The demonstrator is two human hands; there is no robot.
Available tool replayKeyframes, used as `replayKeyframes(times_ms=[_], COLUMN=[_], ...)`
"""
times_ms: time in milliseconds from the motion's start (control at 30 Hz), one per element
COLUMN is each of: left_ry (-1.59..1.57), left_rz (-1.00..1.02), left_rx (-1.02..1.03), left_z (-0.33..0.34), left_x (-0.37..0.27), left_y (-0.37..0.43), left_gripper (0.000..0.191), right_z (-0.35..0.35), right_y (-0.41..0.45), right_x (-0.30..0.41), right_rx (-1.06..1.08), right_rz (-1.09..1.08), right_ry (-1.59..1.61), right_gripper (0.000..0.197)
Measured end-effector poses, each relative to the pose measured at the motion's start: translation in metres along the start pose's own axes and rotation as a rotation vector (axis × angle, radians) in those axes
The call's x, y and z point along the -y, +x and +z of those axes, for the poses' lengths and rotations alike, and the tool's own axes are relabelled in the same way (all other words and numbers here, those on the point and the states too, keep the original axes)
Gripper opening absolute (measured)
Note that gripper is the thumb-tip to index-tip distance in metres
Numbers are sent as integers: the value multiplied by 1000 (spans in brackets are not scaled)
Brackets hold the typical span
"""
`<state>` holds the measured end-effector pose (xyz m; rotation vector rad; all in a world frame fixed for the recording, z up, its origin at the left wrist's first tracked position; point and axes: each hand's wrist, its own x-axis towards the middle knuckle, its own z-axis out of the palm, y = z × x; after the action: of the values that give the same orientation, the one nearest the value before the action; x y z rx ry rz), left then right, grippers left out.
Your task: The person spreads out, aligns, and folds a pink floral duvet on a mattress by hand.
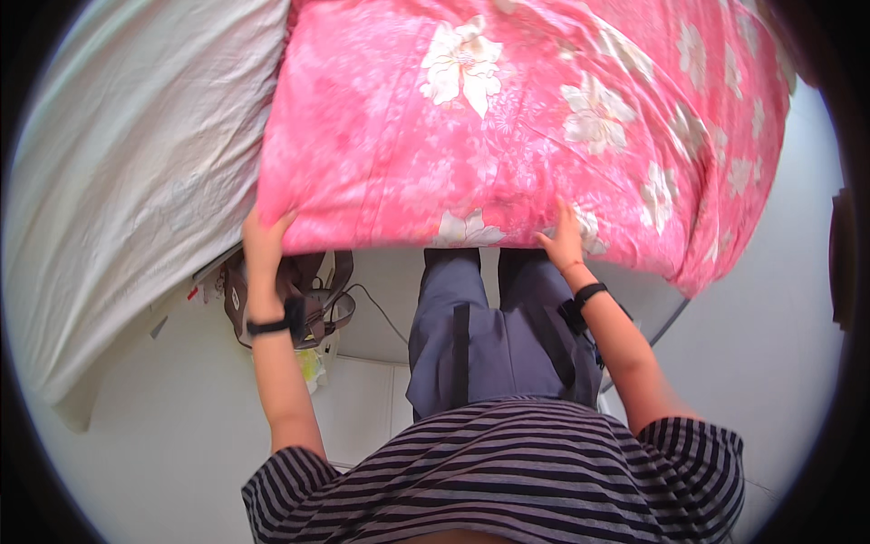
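Observation:
A pink blanket [380, 149] printed with white flowers spreads out in front of me, with its near edge running across above my knees. At its near left corner my left hand [267, 234] grips the cloth, the thumb lying on top. My right hand [565, 236] rests at the near edge farther right, thumb and a finger apart against the fabric. Whether its other fingers are closed on the cloth is hard to see. The blanket has folds on its right side, where it curves down to a hanging corner.
To the left a wrinkled white sheet [156, 136] hangs down towards the floor. Below the blanket's left corner stands a brown bag [238, 306] with straps, and a dark cable [380, 306] runs beside it. A dark object [841, 258] is at the far right rim.

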<state>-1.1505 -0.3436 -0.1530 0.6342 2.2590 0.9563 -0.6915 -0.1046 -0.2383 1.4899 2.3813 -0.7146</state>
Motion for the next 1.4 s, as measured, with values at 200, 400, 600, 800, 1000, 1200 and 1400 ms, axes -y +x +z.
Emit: replayKeyframes(times_ms=[200,400,600,800,1000,1200,1400], left_ry=[135,771,939,906,672,553,211], left_rz=[-178,-160,-394,467,654,470,-485], left_rx=[-158,-239,-529,-317,140,546,1136], left_z=[-46,34,51,185,415,555,677], left_x=[-14,24,26,-85,-173,-200,-283], left_y=[-3,27,55,44,-46,-121,-161], left_gripper=[36,40,69,57,40,42,41], right_z=[-36,-31,-23,42,126,174,232], right_y=[21,41,24,-70,-231,-397,-516], right_x=[58,36,-30,-175,-276,-334,-327], right_rx=[134,443,248,18,-47,-263,-720], right_rz=[-83,-247,15,560,953,1257,1490], right_ry=[40,446,980,1497,1671,2012,2147], right_gripper=[87,57,32,27,21,25,27])
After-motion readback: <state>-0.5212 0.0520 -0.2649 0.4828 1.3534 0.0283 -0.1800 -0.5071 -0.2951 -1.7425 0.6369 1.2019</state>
